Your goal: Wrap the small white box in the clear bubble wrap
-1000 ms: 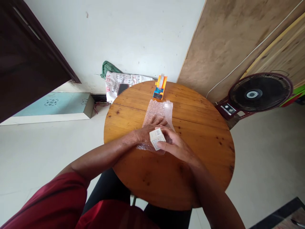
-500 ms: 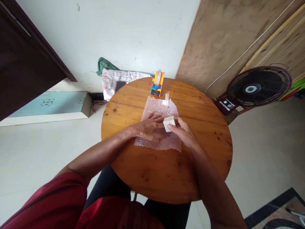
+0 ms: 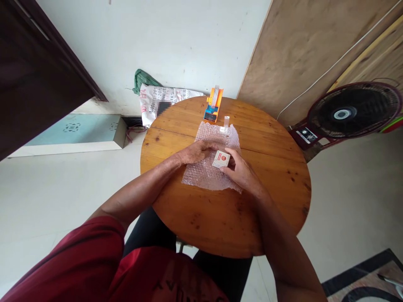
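Note:
A small whitish box [image 3: 221, 159] with red print faces up over a sheet of bubble wrap [image 3: 208, 176]. Fingers and thumb of my right hand [image 3: 241, 170] grip its right side. My left hand [image 3: 198, 152] is at the box's left, fingers stretched toward its far side and holding nothing; whether the fingertips touch the box I cannot tell. The bubble wrap lies flat on the round wooden table [image 3: 201, 222], with a strip of clear tape [image 3: 226, 121] at its far edge. Beyond it stands an orange and blue tape dispenser [image 3: 214, 105].
A dark fan [image 3: 349, 113] stands right of the table. Behind the table, against the white wall, rest a printed white sack [image 3: 151, 100] and a green bag [image 3: 146, 79]. A pale blue-topped box [image 3: 75, 130] lies on the floor at left.
The box has been turned in my right hand, so a red-printed face now shows. My left hand has drawn back from lying spread on the bubble wrap. The whole view has shifted slightly.

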